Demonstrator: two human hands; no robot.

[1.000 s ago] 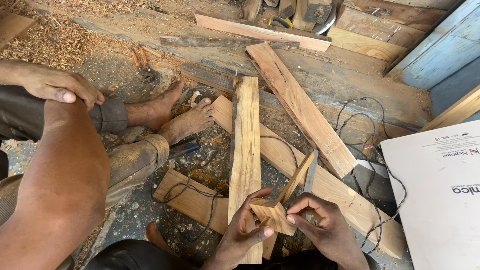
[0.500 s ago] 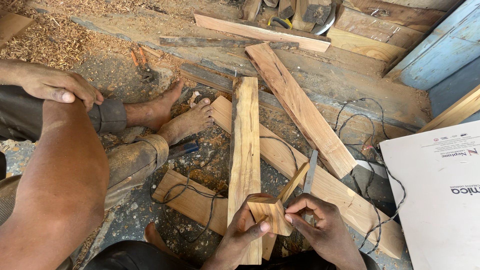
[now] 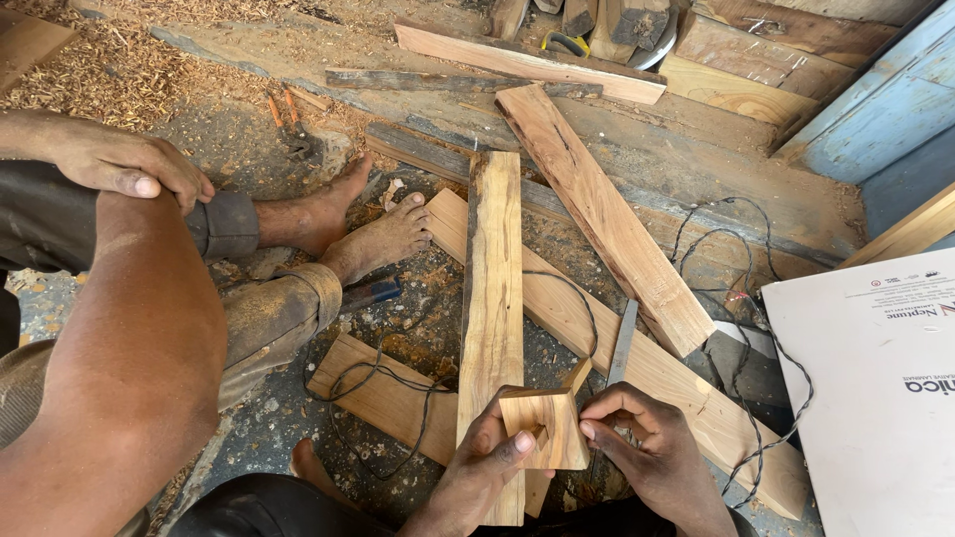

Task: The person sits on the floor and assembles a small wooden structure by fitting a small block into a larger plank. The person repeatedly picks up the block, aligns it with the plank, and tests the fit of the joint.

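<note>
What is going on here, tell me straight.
A person sitting on the ground holds a small wooden block up in front of them with both hands: the left hand grips it from below with the thumb on its face, and the right hand pinches its right edge. Planks and a black cable lie beneath. A second person sits barefoot on the left, hand on knee.

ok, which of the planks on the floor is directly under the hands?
The upright-running pale plank; its near end passes beneath the left hand. The others lie slanted alongside.
</note>
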